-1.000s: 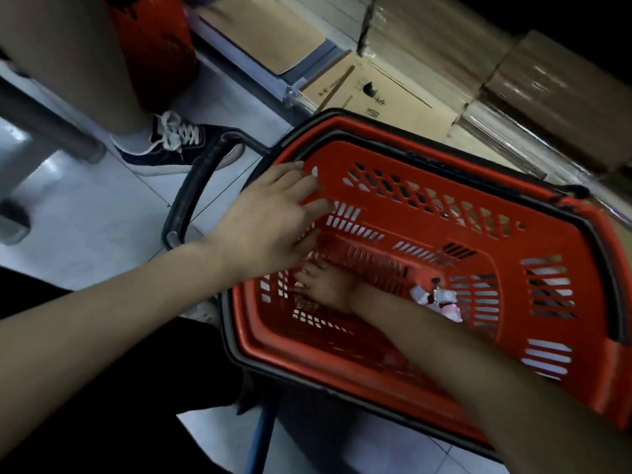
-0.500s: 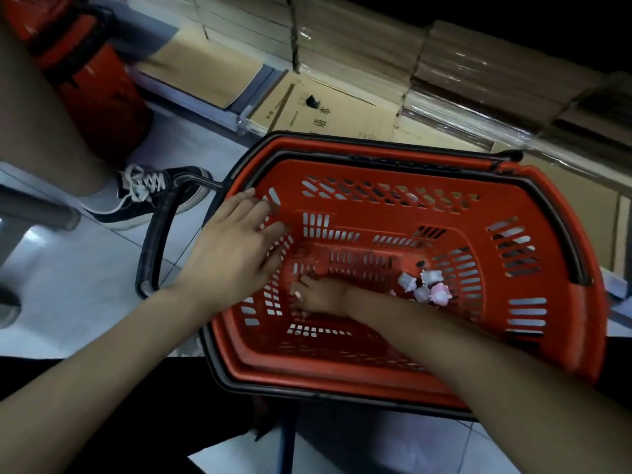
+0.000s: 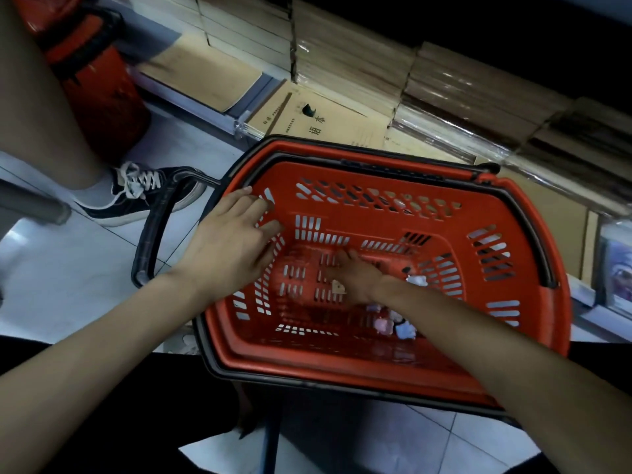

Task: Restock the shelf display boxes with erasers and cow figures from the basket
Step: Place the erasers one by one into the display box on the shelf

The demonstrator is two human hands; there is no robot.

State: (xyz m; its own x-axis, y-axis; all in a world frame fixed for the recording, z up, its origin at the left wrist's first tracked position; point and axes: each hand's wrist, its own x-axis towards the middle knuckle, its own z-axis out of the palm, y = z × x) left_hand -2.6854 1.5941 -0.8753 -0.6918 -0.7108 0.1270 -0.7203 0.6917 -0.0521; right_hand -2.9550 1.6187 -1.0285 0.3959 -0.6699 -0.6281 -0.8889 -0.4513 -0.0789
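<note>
A red plastic basket [image 3: 533, 254] stands on the floor below me. My left hand [image 3: 232, 244] rests with straight fingers on the inside of its left wall. My right hand [image 3: 355, 278] reaches down onto the basket floor, fingers stretched forward and blurred, with nothing visibly gripped. A few small pale pieces lie on the basket floor by my right forearm: a white piece [image 3: 417, 280] beyond the wrist, plus a pink piece [image 3: 383, 325] and a bluish-white piece [image 3: 405, 331] on the near side. They are too small to tell erasers from figures.
The basket's black handle [image 3: 154, 234] hangs out to the left. Another person's leg and black sneaker [image 3: 136, 193] stand on the tiled floor at left, beside a second red basket [image 3: 102, 83]. Stacks of brown notebooks [image 3: 342, 63] fill the low shelf behind.
My right hand has slid a little to the right along the basket floor and its fingers have stretched out. Some small pieces now lie on the near side of my forearm. My left hand has stayed put.
</note>
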